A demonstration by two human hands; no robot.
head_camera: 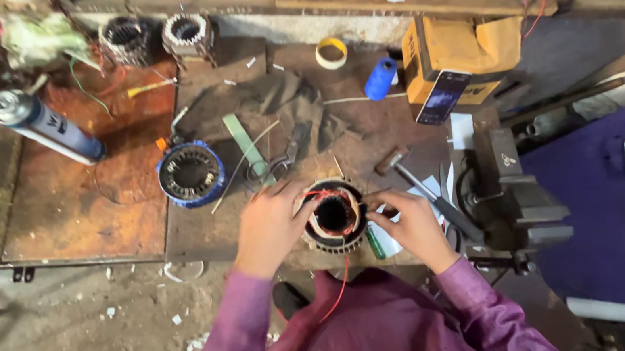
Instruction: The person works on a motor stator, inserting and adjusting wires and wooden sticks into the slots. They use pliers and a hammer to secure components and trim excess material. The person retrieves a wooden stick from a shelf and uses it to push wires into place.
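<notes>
A round motor stator [334, 217] with copper windings and a red wire sits at the near edge of the rusty workbench [89, 207]. My left hand [269, 228] grips its left side, fingers curled over the rim. My right hand [415, 222] holds its right side, fingertips on the winding. The red wire [336, 293] hangs from the stator toward my purple shirt. A green-handled tool [374, 242] lies just under my right hand.
A blue-wound stator [191, 174] lies left of my hands. Behind are scissors [283, 157], a green strip [247, 148], a dark cloth [282, 102], a hammer [401, 171], a spray can [45, 127], a blue spool [380, 79], tape rolls, a cardboard box [458, 53]. A bench vise [506, 193] stands right.
</notes>
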